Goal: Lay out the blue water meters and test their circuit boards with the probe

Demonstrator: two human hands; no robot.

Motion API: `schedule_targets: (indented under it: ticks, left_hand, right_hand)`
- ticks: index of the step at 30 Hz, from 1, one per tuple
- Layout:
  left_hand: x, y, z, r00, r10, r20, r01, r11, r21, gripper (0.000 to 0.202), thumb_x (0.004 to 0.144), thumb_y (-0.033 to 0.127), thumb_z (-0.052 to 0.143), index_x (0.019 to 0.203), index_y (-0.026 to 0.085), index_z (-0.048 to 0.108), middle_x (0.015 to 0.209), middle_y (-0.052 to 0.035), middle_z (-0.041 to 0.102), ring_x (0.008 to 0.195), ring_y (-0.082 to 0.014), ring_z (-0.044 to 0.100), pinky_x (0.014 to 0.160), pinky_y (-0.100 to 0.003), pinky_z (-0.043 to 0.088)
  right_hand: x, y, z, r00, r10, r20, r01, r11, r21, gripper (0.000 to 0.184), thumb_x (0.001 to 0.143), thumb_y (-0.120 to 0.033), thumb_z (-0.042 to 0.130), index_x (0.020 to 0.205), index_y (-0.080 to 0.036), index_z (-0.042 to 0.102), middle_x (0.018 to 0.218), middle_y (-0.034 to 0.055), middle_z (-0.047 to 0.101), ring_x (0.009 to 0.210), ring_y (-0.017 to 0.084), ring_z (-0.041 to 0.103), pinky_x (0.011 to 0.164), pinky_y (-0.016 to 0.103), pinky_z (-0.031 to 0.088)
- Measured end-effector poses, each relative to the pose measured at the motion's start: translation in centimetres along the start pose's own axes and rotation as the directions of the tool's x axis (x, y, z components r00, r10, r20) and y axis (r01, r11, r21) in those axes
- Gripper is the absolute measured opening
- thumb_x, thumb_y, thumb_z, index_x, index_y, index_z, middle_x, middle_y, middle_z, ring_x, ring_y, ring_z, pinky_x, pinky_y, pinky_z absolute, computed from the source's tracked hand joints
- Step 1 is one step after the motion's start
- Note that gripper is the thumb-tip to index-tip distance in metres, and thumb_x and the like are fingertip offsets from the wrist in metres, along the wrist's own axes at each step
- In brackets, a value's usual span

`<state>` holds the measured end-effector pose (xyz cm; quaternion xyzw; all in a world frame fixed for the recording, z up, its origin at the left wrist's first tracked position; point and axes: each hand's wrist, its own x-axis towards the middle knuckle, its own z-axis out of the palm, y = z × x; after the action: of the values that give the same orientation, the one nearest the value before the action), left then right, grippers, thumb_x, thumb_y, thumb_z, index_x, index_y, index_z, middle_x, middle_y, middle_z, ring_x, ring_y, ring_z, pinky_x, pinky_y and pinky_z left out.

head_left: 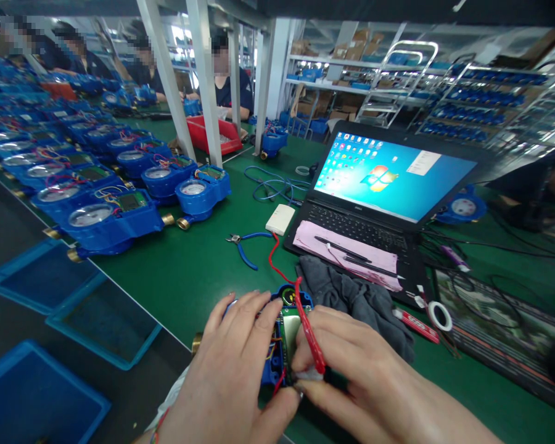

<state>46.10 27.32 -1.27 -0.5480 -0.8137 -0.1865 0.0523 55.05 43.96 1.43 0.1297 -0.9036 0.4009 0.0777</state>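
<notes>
A blue water meter (272,372) with its housing uncovered lies at the front edge of the bench. Inside it, a green circuit board (290,322) and thin coloured wires show between my hands. My left hand (235,364) lies over the meter's left side and grips it, the thumb near the board's lower end. The fingers of my right hand (346,357) are pinched at the board's lower right, on the whitish end piece (311,374) of a red cable (311,336). That cable passes over my right fingers; the fingertips partly hide the end piece.
Blue-handled cutters (247,248) and a white box (280,219) lie ahead. A laptop (361,209), grey cloth (351,302), red marker (416,325) and tape roll (439,316) are to the right. Several blue meters (106,219) fill the left; people (234,86) sit beyond metal posts.
</notes>
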Motion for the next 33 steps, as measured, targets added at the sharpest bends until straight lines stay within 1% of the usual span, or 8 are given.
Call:
schedule_targets:
  ticks: [4,8,11,16,18,24,28,33]
  left_hand:
    - [-0.1,0.1,-0.1,1.000,0.011,0.000,-0.011,1.000,0.007,0.063,0.071,0.026,0.052,0.129,0.009,0.035,0.131,-0.0169,0.048,0.123,-0.0292,0.043,0.102,-0.053,0.039]
    - [-0.2,0.2,-0.1,1.000,-0.002,-0.011,0.003,1.000,0.026,0.063,0.070,0.024,0.052,0.129,0.009,0.035,0.132,-0.0164,0.047,0.123,-0.0288,0.043,0.102,-0.052,0.040]
    - [-0.2,0.1,-0.1,1.000,0.019,-0.008,-0.019,1.000,0.022,0.063,0.070,0.026,0.053,0.128,0.008,0.037,0.130,-0.0167,0.048,0.122,-0.0288,0.044,0.101,-0.053,0.041]
    - [-0.2,0.2,-0.1,1.000,-0.008,-0.004,0.008,0.999,0.036,0.063,0.070,0.023,0.052,0.129,0.008,0.036,0.130,-0.0170,0.048,0.122,-0.0288,0.044,0.101,-0.053,0.041]
    - [-0.2,0.3,-0.1,1.000,0.008,-0.008,-0.008,1.000,0.025,0.062,0.070,0.024,0.052,0.129,0.008,0.037,0.130,-0.0169,0.048,0.122,-0.0288,0.044,0.100,-0.053,0.041]
    - [-0.2,-0.4,0.7,0.999,0.032,-0.018,-0.031,0.999,0.039,0.067,0.067,0.024,0.052,0.130,0.007,0.037,0.130,-0.0181,0.048,0.120,-0.0311,0.047,0.099,-0.054,0.042]
    - [-0.7,-1.6,1.7,0.990,0.135,-0.048,-0.131,0.989,0.071,0.072,0.069,0.036,0.055,0.132,0.006,0.035,0.129,-0.0197,0.049,0.116,-0.0337,0.050,0.095,-0.055,0.045]
    - [-0.9,-2.6,1.8,0.989,0.149,-0.004,-0.145,0.973,0.181,0.073,0.080,0.052,0.054,0.135,0.009,0.032,0.131,-0.0170,0.049,0.119,-0.0300,0.049,0.097,-0.048,0.046]
  right_hand:
    - [-0.1,0.0,-0.1,1.000,-0.010,-0.003,0.010,1.000,-0.015,0.012,0.084,-0.006,0.052,0.084,-0.019,0.051,0.089,0.0014,0.060,0.085,0.015,0.055,0.080,0.026,0.046]
    - [-0.2,0.1,-0.2,1.000,-0.013,0.007,0.013,0.999,-0.030,0.010,0.084,-0.008,0.051,0.083,-0.018,0.051,0.089,0.0025,0.060,0.085,0.016,0.055,0.079,0.028,0.046]
    - [-0.2,0.1,-0.2,1.000,-0.016,0.012,0.016,0.999,-0.035,0.009,0.085,-0.009,0.050,0.083,-0.018,0.051,0.087,0.0025,0.060,0.082,0.016,0.054,0.076,0.028,0.046]
    - [-0.1,0.0,-0.2,1.000,-0.011,0.006,0.011,0.999,-0.038,0.009,0.085,-0.009,0.050,0.083,-0.018,0.052,0.088,0.0029,0.060,0.083,0.016,0.054,0.077,0.029,0.046]
    - [0.0,0.0,-0.1,1.000,-0.011,0.008,0.011,0.999,-0.038,0.010,0.085,-0.008,0.050,0.084,-0.018,0.052,0.088,0.0032,0.060,0.083,0.016,0.055,0.077,0.029,0.047]
    - [-0.3,0.1,0.2,1.000,0.011,-0.012,-0.012,0.996,-0.093,0.015,0.079,-0.005,0.057,0.083,-0.019,0.054,0.088,0.0033,0.061,0.088,0.019,0.058,0.081,0.029,0.049]
    - [-0.5,0.4,0.5,0.999,0.029,-0.017,-0.031,0.990,-0.139,0.023,0.073,-0.002,0.065,0.084,-0.020,0.055,0.092,0.0026,0.062,0.092,0.019,0.059,0.085,0.028,0.048]
    - [-0.4,0.5,0.5,0.999,0.022,-0.023,-0.024,0.996,-0.092,0.027,0.069,0.000,0.071,0.080,-0.018,0.053,0.088,0.0015,0.061,0.087,0.017,0.058,0.080,0.025,0.046]
